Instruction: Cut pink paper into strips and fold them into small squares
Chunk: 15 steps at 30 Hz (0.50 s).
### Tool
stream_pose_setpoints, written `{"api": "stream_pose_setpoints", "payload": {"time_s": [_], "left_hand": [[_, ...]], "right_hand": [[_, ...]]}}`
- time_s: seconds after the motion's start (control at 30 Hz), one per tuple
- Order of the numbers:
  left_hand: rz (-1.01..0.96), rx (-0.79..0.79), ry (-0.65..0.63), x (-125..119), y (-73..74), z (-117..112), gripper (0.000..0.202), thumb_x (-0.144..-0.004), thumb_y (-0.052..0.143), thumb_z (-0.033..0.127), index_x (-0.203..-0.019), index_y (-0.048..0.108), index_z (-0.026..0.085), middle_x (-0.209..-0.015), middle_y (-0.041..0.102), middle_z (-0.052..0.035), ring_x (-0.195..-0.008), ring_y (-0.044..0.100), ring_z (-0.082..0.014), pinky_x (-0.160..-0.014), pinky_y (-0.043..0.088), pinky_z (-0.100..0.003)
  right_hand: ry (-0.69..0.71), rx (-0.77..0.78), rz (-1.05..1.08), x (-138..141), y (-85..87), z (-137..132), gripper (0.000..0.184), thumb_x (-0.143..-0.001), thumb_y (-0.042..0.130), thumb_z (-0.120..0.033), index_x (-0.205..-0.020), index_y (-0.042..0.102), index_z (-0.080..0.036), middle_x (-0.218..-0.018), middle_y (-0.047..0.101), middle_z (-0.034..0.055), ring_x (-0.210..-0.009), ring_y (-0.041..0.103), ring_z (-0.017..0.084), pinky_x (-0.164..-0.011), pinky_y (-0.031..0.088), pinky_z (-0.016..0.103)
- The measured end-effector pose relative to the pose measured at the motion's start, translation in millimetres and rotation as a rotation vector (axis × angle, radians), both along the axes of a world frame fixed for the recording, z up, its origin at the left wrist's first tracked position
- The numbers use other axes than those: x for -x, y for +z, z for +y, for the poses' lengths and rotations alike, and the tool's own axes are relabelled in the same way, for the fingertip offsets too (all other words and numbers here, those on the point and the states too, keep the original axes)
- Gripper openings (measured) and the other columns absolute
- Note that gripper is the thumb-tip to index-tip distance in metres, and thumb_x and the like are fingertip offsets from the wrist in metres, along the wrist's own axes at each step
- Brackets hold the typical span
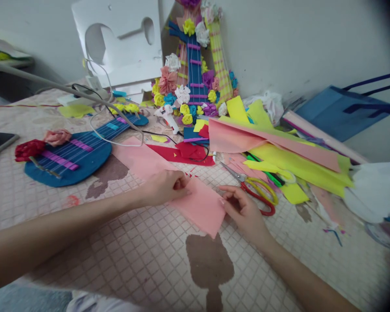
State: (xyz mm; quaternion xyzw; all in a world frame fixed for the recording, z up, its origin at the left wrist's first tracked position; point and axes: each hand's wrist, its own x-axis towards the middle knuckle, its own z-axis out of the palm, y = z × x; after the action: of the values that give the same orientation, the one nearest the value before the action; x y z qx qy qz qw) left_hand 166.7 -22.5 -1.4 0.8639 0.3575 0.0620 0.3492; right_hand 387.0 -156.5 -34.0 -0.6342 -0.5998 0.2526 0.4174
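Observation:
A long sheet of pink felt (201,206) lies across the tiled cloth in front of me. My left hand (165,186) rests on its middle with fingers curled, pinching the fabric. At the sheet's near right corner, my right hand (243,210) grips the edge between thumb and fingers. Red-and-yellow-handled scissors (258,190) lie just beyond my right hand, untouched.
A blue felt guitar (74,156) with red and pink roses lies at the left. Upright felt guitars with flowers (195,73) lean on the wall. A glue gun (167,116), red felt (185,154), stacked pink and yellow sheets (279,151) and a blue bag (341,110) crowd the back and right.

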Motion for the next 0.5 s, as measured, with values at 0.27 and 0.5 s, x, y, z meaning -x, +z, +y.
{"api": "stream_pose_setpoints", "payload": {"time_s": [0.27, 0.5], "left_hand": [[-0.002, -0.016, -0.019, -1.2, 0.9, 3.8, 0.020, -0.076, 0.053, 0.034, -0.066, 0.050, 0.017, -0.061, 0.054, 0.0025, -0.055, 0.046, -0.0109, -0.050, 0.029, -0.023], [0.060, -0.070, 0.014, -1.9, -0.4, 7.9, 0.019, -0.075, 0.052, 0.033, -0.066, 0.052, 0.017, -0.060, 0.056, 0.0021, -0.054, 0.046, -0.0112, -0.051, 0.028, -0.023]], "right_hand": [[0.003, 0.017, -0.035, 0.9, -1.6, 0.8, 0.026, -0.086, 0.055, -0.030, -0.110, 0.057, -0.020, -0.082, 0.056, 0.0030, -0.080, 0.057, 0.018, -0.070, 0.049, 0.032], [-0.010, 0.011, -0.118, 1.8, -5.6, 1.7, 0.027, -0.084, 0.056, -0.026, -0.111, 0.056, -0.021, -0.081, 0.055, 0.0025, -0.078, 0.055, 0.018, -0.073, 0.049, 0.034]]}}
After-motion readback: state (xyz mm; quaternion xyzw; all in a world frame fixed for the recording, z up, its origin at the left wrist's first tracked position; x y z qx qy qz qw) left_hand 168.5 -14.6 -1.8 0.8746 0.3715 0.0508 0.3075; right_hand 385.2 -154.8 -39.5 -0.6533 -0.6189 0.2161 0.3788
